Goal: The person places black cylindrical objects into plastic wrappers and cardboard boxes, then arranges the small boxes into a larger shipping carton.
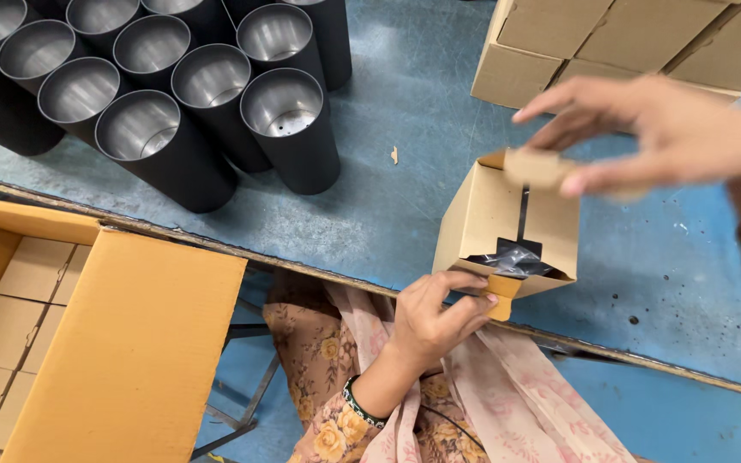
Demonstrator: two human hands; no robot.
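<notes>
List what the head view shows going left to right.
Large open carton → black metal cylinders → left hand → small cardboard box → right hand.

A packing workshop: rows of black metal tumblers (216, 94), stacked cardboard boxes (611, 39).

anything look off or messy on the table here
A small torn scrap of cardboard lies loose on the blue table, between the black cups and the small box. Dark specks dot the table by the box.
</notes>
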